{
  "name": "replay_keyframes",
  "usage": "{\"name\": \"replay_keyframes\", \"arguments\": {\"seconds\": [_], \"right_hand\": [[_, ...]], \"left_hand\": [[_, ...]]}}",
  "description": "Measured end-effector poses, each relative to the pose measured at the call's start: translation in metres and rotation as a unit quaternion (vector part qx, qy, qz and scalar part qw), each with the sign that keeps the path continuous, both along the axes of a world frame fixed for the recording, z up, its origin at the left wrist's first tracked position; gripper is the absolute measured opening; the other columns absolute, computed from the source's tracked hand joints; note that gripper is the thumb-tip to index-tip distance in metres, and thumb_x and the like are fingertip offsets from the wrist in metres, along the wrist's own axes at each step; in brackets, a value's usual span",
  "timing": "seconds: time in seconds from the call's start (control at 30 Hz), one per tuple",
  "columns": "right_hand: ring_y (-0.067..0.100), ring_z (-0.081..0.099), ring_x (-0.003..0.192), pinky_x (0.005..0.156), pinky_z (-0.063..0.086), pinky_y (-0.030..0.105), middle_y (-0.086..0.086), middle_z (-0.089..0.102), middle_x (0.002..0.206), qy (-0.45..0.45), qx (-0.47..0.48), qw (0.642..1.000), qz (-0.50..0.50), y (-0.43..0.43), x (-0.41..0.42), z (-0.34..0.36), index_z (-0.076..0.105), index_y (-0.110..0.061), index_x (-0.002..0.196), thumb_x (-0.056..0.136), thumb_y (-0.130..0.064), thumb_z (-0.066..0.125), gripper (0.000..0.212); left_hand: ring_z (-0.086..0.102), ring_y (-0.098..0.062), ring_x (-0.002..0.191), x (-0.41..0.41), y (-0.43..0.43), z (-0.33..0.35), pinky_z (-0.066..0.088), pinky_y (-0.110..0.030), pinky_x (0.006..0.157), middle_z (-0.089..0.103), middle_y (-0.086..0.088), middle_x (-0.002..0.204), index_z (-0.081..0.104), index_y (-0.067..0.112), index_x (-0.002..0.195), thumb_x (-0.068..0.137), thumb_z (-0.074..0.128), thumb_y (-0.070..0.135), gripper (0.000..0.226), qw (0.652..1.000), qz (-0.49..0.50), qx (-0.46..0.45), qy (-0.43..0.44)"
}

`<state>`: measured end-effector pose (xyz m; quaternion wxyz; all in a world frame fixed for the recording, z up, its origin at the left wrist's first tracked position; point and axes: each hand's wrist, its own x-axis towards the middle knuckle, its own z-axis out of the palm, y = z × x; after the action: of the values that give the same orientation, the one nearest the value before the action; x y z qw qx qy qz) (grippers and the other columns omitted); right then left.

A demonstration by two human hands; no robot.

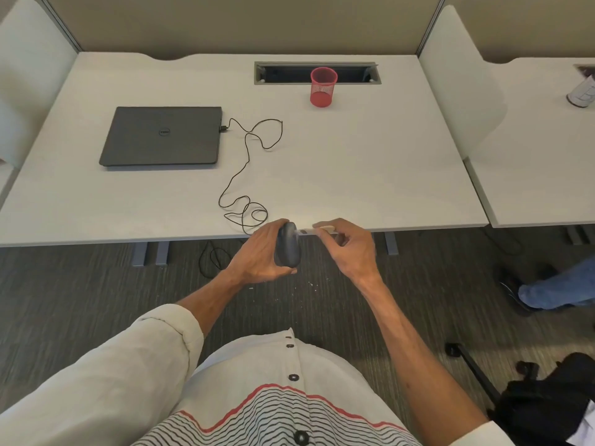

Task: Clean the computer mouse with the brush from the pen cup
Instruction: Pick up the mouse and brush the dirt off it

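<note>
Just off the near edge of the surface (354, 172), the left grip (257, 252) clasped the mouse (287, 244) tipped on its side, seemingly to bare it to the brush (306, 232) pinched in the right grip (347, 249), well apart from the pen cup (323, 86).

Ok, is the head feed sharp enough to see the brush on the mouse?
Head view: the brush in the right hand is smeared and pale against the desk edge, so contact with the mouse in the left hand is unclear; light is soft, no hard glare; the wide lens bows the desk edges.
</note>
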<state>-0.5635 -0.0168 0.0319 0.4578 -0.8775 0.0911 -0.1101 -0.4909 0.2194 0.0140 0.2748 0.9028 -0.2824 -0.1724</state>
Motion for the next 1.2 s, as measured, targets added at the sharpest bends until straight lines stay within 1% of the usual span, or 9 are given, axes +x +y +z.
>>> {"name": "replay_keyframes", "arguments": {"seconds": [0.17,0.37,0.5,0.6,0.67,0.77,0.93,1.07,1.2], "right_hand": [[0.004,0.058,0.064,0.066,0.05,0.019,-0.026,0.078,0.108,-0.005,-0.076,0.997,0.027,0.022,0.009,0.005,0.083,-0.039,0.117,0.103,-0.052,0.07,0.023],[-0.004,0.054,0.064,0.063,0.042,0.02,-0.029,0.063,0.082,0.034,-0.117,0.992,0.028,0.031,0.002,-0.001,0.083,-0.033,0.106,0.102,-0.05,0.074,0.02],[-0.004,0.056,0.067,0.066,0.044,0.021,-0.029,0.068,0.082,0.063,-0.114,0.99,0.054,0.026,-0.006,-0.003,0.087,-0.034,0.105,0.1,-0.05,0.074,0.021],[-0.003,0.063,0.072,0.068,0.047,0.021,-0.033,0.068,0.075,0.09,-0.066,0.992,0.061,0.02,-0.011,-0.004,0.087,-0.037,0.095,0.098,-0.047,0.077,0.014],[0.0,0.063,0.069,0.065,0.048,0.026,-0.025,0.072,0.072,0.086,0.01,0.996,0.03,0.015,-0.013,-0.004,0.087,-0.036,0.091,0.097,-0.043,0.079,0.012],[0.023,0.064,0.066,0.061,0.052,0.04,-0.014,0.078,0.079,0.045,0.094,0.993,-0.059,0.008,-0.012,0.0,0.087,-0.031,0.1,0.1,-0.041,0.08,0.013],[0.009,0.064,0.059,0.057,0.049,0.023,-0.018,0.075,0.078,0.038,0.082,0.993,-0.069,0.009,-0.008,0.001,0.084,-0.034,0.117,0.101,-0.046,0.078,0.021],[0.027,0.069,0.072,0.067,0.059,0.046,-0.011,0.078,0.083,0.07,0.053,0.996,-0.013,0.008,-0.017,0.001,0.086,-0.034,0.11,0.098,-0.045,0.081,0.017],[0.033,0.067,0.077,0.069,0.059,0.055,-0.021,0.08,0.084,0.109,0.067,0.989,0.069,-0.006,-0.028,-0.001,0.089,-0.033,0.105,0.098,-0.037,0.083,0.01]], "left_hand": [[0.048,-0.023,0.151,-0.005,-0.002,-0.002,0.041,-0.041,0.128,0.046,-0.006,0.165,0.029,0.014,0.166,0.073,0.097,0.057,0.123,1.0,-0.009,0.016,-0.001],[0.046,-0.024,0.153,-0.01,0.0,-0.004,0.036,-0.042,0.132,0.043,-0.008,0.167,0.027,0.01,0.166,0.075,0.095,0.059,0.125,0.999,-0.015,0.036,-0.005],[0.046,-0.024,0.154,-0.011,0.002,-0.004,0.035,-0.044,0.133,0.042,-0.008,0.167,0.026,0.011,0.167,0.075,0.095,0.058,0.124,0.999,-0.016,0.038,0.002],[0.046,-0.025,0.153,-0.012,0.002,-0.003,0.037,-0.045,0.132,0.041,-0.008,0.168,0.024,0.011,0.167,0.076,0.093,0.06,0.124,0.999,-0.012,0.036,0.004],[0.046,-0.024,0.153,-0.013,0.001,-0.002,0.038,-0.045,0.131,0.041,-0.009,0.169,0.024,0.011,0.168,0.076,0.093,0.061,0.126,0.999,-0.009,0.036,0.0],[0.048,-0.023,0.151,-0.014,0.001,-0.001,0.04,-0.045,0.129,0.043,-0.008,0.167,0.026,0.01,0.167,0.075,0.094,0.06,0.124,1.0,-0.008,0.028,-0.006],[0.045,-0.022,0.154,-0.017,-0.001,0.0,0.037,-0.042,0.132,0.04,-0.007,0.17,0.022,0.012,0.169,0.076,0.093,0.06,0.126,1.0,-0.005,0.017,-0.003],[0.044,-0.022,0.155,-0.017,-0.002,0.001,0.034,-0.041,0.133,0.04,-0.008,0.17,0.02,0.011,0.17,0.076,0.093,0.061,0.13,1.0,0.004,0.013,0.002],[0.047,-0.022,0.151,-0.016,0.002,0.001,0.039,-0.043,0.13,0.041,-0.007,0.168,0.02,0.013,0.169,0.077,0.093,0.064,0.128,1.0,0.012,0.009,0.008]]}}
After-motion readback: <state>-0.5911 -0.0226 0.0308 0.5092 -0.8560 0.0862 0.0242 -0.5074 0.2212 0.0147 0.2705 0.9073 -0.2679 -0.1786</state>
